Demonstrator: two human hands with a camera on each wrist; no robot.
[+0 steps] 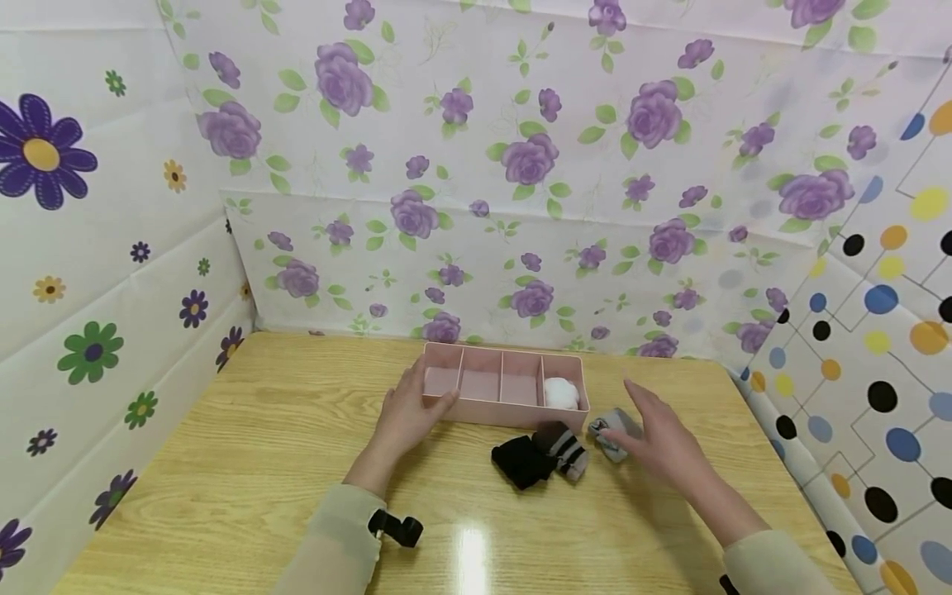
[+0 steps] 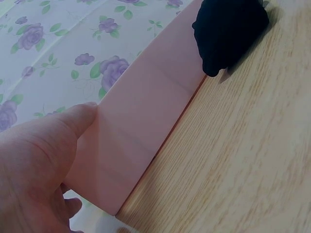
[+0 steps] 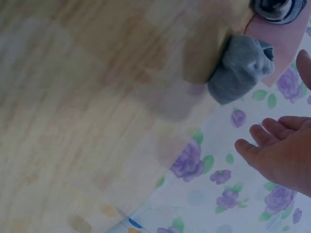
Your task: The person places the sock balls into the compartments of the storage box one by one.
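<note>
While one white rolled sock (image 1: 561,392) fills the pink four-compartment plastic organiser's (image 1: 446,406) right slot, the black (image 1: 522,461), striped brown (image 1: 565,449) and grey (image 1: 614,433) sock rolls wait on the wooden bench (image 1: 245,463); left hand (image 1: 407,413) grips the organiser's left end, right hand (image 1: 658,434) hovers released by the grey roll.

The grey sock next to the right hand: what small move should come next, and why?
Probably the right hand should close its fingers on the grey sock. The hand is open beside it and holds nothing. The left hand holds the end of the pink divided box, where only the white sock fills a compartment.
</note>
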